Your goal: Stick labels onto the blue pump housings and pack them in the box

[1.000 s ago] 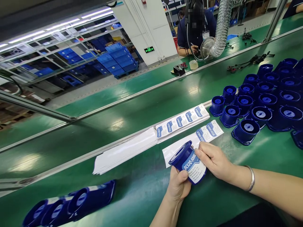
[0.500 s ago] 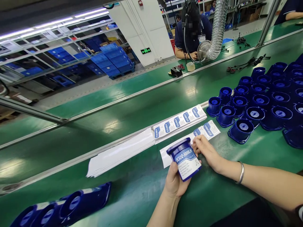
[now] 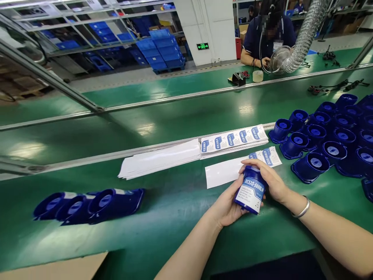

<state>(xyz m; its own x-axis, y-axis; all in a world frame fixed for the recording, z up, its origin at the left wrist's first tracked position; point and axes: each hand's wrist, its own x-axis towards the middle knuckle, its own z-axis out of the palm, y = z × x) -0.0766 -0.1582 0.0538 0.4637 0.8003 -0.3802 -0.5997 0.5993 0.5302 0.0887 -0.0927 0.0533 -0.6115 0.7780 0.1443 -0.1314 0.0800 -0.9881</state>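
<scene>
Between my two hands is a blue plastic pump housing (image 3: pixel 238 199) with a white and blue label (image 3: pixel 251 191) reading DC52Q-5000L/H on its side. My left hand (image 3: pixel 229 206) grips it from the left and below. Over its top and right side curls my right hand (image 3: pixel 272 181), which wears a silver bangle at the wrist. Just behind the housing lies a label strip (image 3: pixel 223 173), partly bare white, with a few printed labels left at its right end. Farther back rest a stack of printed label sheets (image 3: pixel 233 140) and a stack of blank white strips (image 3: pixel 163 157).
Many blue housings (image 3: pixel 316 161) stand at the right. Several labelled ones (image 3: pixel 101 206) lie in a row at the left. A cardboard piece (image 3: pixel 58 268) is at the lower left. Across a metal rail (image 3: pixel 163 98), a co-worker (image 3: pixel 268 39) sits near a flexible duct (image 3: pixel 305 37).
My right hand has moved from the label's edge to wrap over the housing's top and right side. The housing has tilted the other way. The camera view has levelled and shifted.
</scene>
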